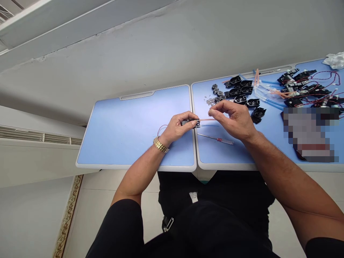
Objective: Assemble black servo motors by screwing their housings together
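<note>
Left hand (176,127) closed around a small black plastic part (190,123), right at the seam between the two panels of the blue tabletop (134,166), near its front edge. Gold link watch (161,144) on that wrist; thin red wire (162,129) loops out past the hand. Right hand (231,120) pinches a thin orange tube (206,119) between thumb and fingers, tube running straight from the black part. Red-handled steel screwdriver (218,139) lies on the right panel, just below the hands. Farther back on that panel: round silver-and-black bearings (217,91), loose tiny screws (211,101), black plastic housings (240,89), blue tubing (268,103). Far right corner: black motor assemblies with red wires (303,86), crumpled white cloth (333,60).
</note>
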{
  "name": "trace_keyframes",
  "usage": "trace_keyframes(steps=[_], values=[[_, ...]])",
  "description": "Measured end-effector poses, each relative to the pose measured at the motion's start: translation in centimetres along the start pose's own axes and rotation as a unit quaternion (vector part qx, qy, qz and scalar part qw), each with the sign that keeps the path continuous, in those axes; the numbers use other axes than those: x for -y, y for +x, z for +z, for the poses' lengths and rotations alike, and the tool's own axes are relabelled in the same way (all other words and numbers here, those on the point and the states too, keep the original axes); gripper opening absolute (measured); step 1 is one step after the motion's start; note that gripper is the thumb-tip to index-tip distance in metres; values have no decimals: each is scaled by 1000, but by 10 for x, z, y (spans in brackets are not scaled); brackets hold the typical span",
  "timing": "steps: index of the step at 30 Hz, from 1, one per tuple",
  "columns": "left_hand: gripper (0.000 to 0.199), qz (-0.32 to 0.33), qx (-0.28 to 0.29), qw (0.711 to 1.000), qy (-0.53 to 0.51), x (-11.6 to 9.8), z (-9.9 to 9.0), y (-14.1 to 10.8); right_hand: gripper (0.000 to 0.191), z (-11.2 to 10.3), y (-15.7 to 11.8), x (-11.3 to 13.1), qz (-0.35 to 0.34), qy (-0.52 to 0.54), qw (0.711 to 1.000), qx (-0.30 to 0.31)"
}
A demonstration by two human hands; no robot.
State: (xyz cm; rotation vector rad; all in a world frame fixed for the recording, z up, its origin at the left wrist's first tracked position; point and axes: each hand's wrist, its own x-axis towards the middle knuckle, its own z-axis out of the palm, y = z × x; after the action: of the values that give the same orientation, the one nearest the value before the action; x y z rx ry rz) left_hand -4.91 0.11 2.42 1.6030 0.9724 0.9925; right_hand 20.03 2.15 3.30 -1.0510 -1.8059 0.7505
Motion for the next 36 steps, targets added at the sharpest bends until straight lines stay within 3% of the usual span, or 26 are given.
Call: trace_keyframes(steps=[9, 15, 21, 27, 36], values=[[34, 4, -7, 1000, 8, 0, 1, -1, 13, -1, 0, 2, 1, 6, 1000, -5], [38, -13, -16, 1000, -16, 4, 2, -1, 19, -3, 0, 13, -73, 8, 997, 7], [36, -25, -18, 999, -16, 8, 2, 1, 13, 1, -1, 6, -137, -15, 990, 9], [36, -33, -34, 999, -11, 8, 2, 1, 14, 1, 0, 4, -128, -35, 991, 21], [68, -91, -45, 990, -102, 16, 5, 3, 14, 3, -1, 3, -182, -41, 982, -7]])
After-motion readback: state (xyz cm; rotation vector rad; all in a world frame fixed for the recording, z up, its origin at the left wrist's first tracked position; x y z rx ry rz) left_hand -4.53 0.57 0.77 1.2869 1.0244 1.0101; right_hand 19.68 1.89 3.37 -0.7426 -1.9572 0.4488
